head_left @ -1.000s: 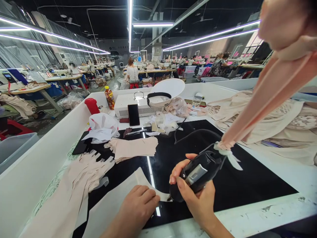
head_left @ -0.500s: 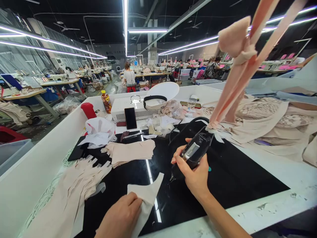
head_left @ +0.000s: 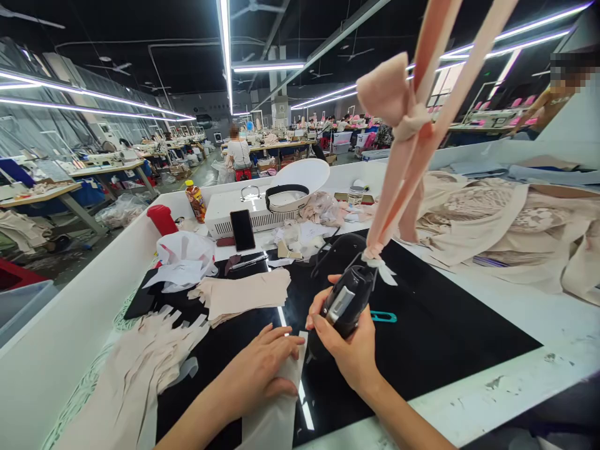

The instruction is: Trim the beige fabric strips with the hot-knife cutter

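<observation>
My left hand (head_left: 269, 362) lies with fingers stretched out on a pale beige fabric piece (head_left: 274, 425), pressing it to the shiny black board (head_left: 435, 337). The fabric's narrow end shows just past my fingertips. My right hand (head_left: 351, 344) is wrapped round a black handheld power tool (head_left: 347, 303), held tilted beside that end. The tool's lower tip is hard to make out against the board. Knotted pink fabric strips (head_left: 398, 169) run up from the tool's top. A teal clip-like object (head_left: 383, 317) lies right of my right hand.
Stacked beige pieces (head_left: 248, 294) lie behind my left hand, and a larger heap (head_left: 126, 375) at left. A phone (head_left: 242, 230) leans on a white box (head_left: 220, 209). Beige lace garments (head_left: 506, 219) fill the right side. A white wall (head_left: 84, 294) edges the table.
My left hand has moved forward and right, going from gripping the fabric to lying flat on it. The fabric piece has turned straighter. The view has shifted, uncovering more of the teal object.
</observation>
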`<state>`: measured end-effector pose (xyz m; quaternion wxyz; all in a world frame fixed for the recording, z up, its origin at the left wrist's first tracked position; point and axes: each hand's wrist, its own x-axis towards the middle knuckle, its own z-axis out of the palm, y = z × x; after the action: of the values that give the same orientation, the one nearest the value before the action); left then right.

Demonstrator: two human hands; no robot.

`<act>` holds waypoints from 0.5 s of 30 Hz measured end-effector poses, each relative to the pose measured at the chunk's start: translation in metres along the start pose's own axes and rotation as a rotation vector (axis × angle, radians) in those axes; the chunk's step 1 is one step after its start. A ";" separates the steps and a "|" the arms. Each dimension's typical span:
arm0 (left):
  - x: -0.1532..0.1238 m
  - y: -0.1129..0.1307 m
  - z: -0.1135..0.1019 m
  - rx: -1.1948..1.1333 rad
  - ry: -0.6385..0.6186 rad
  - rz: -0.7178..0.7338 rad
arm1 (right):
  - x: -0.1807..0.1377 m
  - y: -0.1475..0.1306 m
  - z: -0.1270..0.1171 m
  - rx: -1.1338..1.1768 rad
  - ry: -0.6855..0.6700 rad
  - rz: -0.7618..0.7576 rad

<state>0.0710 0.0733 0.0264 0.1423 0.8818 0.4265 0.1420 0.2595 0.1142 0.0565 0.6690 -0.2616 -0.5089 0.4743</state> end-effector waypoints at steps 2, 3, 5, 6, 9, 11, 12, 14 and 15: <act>0.005 -0.007 0.003 -0.034 -0.082 -0.008 | 0.000 0.000 0.002 0.014 -0.003 0.010; 0.006 -0.010 0.004 -0.058 -0.118 -0.022 | -0.001 0.000 0.003 0.027 -0.006 0.017; 0.007 -0.013 0.004 -0.099 -0.169 -0.056 | -0.001 -0.001 0.005 0.054 -0.011 0.032; 0.008 -0.015 0.004 -0.115 -0.191 -0.072 | -0.001 -0.001 0.006 0.063 -0.014 0.038; 0.007 -0.016 0.002 -0.134 -0.239 -0.126 | -0.001 0.000 0.009 0.074 -0.019 0.042; 0.006 -0.017 0.001 -0.129 -0.256 -0.153 | 0.000 0.002 0.010 0.068 -0.016 0.035; 0.005 -0.017 0.001 -0.123 -0.256 -0.161 | 0.000 0.003 0.011 0.065 -0.016 0.030; 0.003 -0.019 0.002 -0.109 -0.252 -0.162 | 0.000 0.004 0.013 0.064 -0.022 0.024; 0.002 -0.020 0.002 -0.102 -0.249 -0.158 | 0.000 0.005 0.014 0.067 -0.026 0.021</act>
<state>0.0589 0.0859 0.0170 0.2496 0.8480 0.4657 0.0416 0.2445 0.1146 0.0577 0.6657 -0.2382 -0.4984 0.5017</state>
